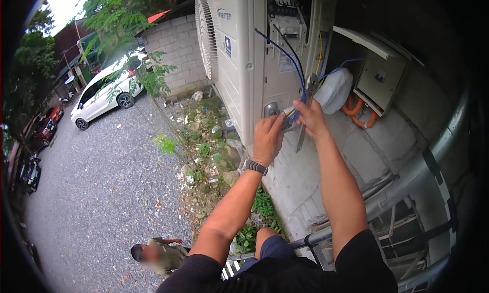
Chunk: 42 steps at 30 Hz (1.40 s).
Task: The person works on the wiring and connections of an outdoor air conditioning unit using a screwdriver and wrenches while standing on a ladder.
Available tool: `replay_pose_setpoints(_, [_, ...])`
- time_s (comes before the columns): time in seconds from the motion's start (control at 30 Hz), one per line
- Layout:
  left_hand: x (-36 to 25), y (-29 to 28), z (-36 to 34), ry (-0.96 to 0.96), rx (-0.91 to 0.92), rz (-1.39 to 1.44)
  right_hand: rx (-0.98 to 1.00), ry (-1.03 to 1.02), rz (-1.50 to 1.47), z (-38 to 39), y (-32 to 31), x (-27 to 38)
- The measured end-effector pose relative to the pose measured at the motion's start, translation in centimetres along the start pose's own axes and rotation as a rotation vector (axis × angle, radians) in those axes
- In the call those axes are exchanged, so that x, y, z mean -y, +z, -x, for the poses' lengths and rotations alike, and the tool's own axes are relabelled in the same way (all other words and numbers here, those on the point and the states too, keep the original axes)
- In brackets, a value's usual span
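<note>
In front of me stands a beige outdoor air-conditioner unit (pixel 237 74), its side uncovered over a white terminal block (pixel 288 25). Long blue wires (pixel 287 51), a black wire and a yellow-green wire curve down from around it. My right hand (pixel 313 119) is closed on the wire bundle beneath the terminals. Close by on the left, my left hand (pixel 268 140) has its fingers curled at the same bundle, next to a grey rounded fitting (pixel 271 108). A long metal strip (pixel 310 87) stands at my right hand; whether the fingers also hold it, I cannot tell.
To the right are a white-wrapped pipe (pixel 336 91), a beige breaker box (pixel 379 81) with its cover raised, and orange conduit (pixel 364 124). Metal railing tubes (pixel 392 188) run at lower right. Below left, a person (pixel 165 257) is on gravel; a white car (pixel 108 89) is parked beyond.
</note>
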<state>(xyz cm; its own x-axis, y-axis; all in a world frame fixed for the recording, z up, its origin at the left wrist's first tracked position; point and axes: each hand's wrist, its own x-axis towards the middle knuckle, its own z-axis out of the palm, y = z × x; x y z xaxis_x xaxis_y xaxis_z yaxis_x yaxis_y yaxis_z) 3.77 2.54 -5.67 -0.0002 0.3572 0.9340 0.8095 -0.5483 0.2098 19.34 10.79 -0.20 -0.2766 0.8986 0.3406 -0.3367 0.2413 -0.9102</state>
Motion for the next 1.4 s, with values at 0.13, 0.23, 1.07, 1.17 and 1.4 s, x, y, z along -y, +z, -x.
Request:
replay_pose_setpoints(0.13, [2.3, 0.6, 0.7, -0.255, 0.026, 0.263, 0.001, 0.012, 0.000, -0.1, 1.0, 0.0])
replay_pose_setpoints(0.23, [1.4, -0.9, -1.2, -0.147, -0.013, 0.192, -0.025, 0.011, 0.011, 0.0, -0.9, -0.2])
replay_pose_setpoints(1.07, [4.4, -6.2, -5.6, 0.084, 0.126, -0.051, 0.010, 0.040, 0.001, -0.3, -0.1, -0.4])
replay_pose_setpoints(1.17, [1.6, -5.4, -4.8, 0.099, 0.220, 0.012, -0.010, 0.045, 0.015, -0.2, -0.8, -0.9])
replay_pose_setpoints(1.4, [4.4, -4.8, -3.8, 0.154, 0.290, 0.004, 0.009, 0.046, 0.000, -0.2, 0.3, -0.5])
